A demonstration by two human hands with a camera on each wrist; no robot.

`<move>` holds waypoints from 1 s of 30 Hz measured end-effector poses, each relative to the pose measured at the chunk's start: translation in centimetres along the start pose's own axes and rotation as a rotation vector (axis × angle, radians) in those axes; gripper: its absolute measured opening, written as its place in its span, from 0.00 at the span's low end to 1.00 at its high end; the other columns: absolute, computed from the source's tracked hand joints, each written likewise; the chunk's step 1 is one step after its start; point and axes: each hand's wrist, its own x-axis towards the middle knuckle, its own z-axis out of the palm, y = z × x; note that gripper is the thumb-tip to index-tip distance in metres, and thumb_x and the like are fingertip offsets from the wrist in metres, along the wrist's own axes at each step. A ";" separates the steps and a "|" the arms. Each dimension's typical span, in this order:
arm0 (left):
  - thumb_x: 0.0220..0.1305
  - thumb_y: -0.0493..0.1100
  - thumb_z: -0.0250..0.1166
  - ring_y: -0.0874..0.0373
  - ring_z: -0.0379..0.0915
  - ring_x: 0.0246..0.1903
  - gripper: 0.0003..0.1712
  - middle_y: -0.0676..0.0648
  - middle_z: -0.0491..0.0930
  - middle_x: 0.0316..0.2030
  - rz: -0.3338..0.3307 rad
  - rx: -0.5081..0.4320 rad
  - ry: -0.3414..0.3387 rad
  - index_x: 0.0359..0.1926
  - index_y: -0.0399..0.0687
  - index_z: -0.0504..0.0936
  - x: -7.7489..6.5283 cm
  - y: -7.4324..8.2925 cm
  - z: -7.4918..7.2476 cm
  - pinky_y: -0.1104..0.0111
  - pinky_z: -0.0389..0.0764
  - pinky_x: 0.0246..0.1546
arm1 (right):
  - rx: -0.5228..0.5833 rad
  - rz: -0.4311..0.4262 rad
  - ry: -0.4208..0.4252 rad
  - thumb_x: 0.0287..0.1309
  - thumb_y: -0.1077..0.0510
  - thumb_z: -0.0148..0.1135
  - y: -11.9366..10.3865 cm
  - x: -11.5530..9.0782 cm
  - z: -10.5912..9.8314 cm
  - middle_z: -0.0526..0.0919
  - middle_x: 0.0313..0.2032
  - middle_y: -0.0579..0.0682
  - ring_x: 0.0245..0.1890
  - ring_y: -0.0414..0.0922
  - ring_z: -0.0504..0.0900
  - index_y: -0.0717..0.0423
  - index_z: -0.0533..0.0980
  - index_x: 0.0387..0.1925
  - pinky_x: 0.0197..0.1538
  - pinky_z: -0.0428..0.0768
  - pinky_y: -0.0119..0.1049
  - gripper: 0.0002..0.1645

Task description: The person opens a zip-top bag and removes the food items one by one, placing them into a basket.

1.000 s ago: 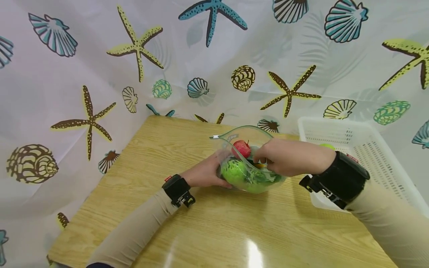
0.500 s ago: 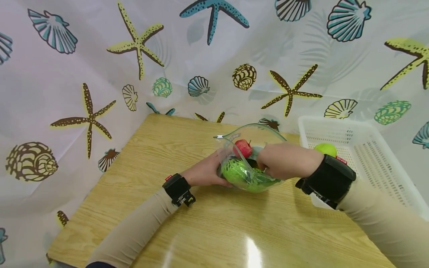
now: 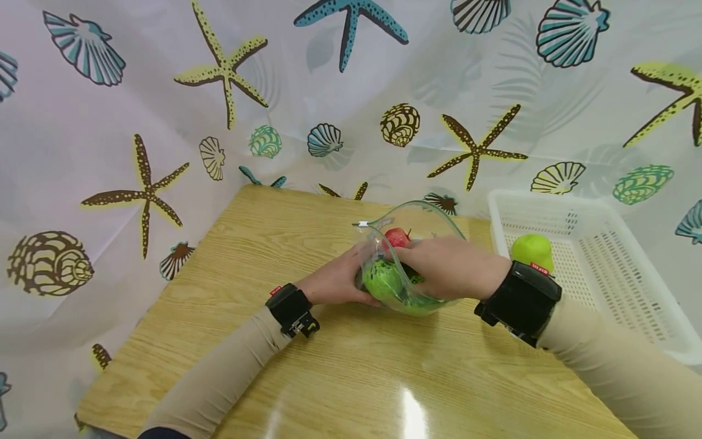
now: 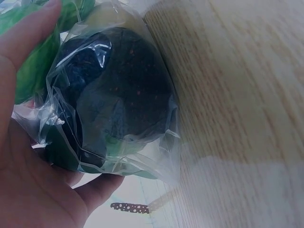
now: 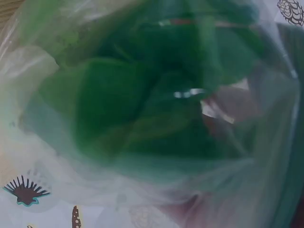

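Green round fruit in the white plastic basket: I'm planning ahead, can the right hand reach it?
Probably yes: the fruit lies uncovered, but the right hand must first leave the clear plastic bag.

A clear zip-top plastic bag (image 3: 426, 219) sits on the worktop (image 3: 329, 372), its mouth gaping upward in a wide loop. A greenish zip strip edges the opening, with a white slider (image 3: 362, 224) at its left end. Inside, a red apple-like fruit (image 3: 396, 236), stem showing, lies high towards the back. In front of it, a bright green, dark-speckled rounded item (image 3: 381, 279) presses against the film. Low in the bag, a large blackish rounded item (image 4: 133, 90) with reddish specks shows through creased plastic.
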 end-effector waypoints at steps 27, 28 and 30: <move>0.37 0.68 0.74 0.67 0.41 0.64 0.69 0.59 0.40 0.71 0.050 -0.053 0.022 0.73 0.70 0.39 0.2 -0.1 0.0 0.58 0.58 0.64 | 0.046 -0.104 0.050 0.54 0.61 0.66 -1.0 1.5 1.5 0.75 0.36 0.55 0.31 0.46 0.75 0.56 0.69 0.53 0.34 0.81 0.41 0.24; 0.37 0.68 0.74 0.66 0.42 0.64 0.69 0.57 0.40 0.71 0.049 -0.050 0.022 0.74 0.68 0.40 0.2 -0.1 0.0 0.58 0.58 0.64 | 0.039 -0.105 0.061 0.53 0.61 0.67 -1.0 1.5 1.5 0.76 0.36 0.54 0.32 0.46 0.75 0.56 0.69 0.52 0.34 0.81 0.42 0.25; 0.37 0.69 0.74 0.65 0.45 0.63 0.67 0.55 0.44 0.70 0.050 -0.040 0.027 0.73 0.64 0.44 0.1 -0.1 0.1 0.58 0.60 0.63 | 0.040 -0.102 0.079 0.51 0.58 0.69 -0.8 1.5 1.6 0.78 0.36 0.53 0.34 0.47 0.76 0.56 0.70 0.52 0.35 0.81 0.44 0.26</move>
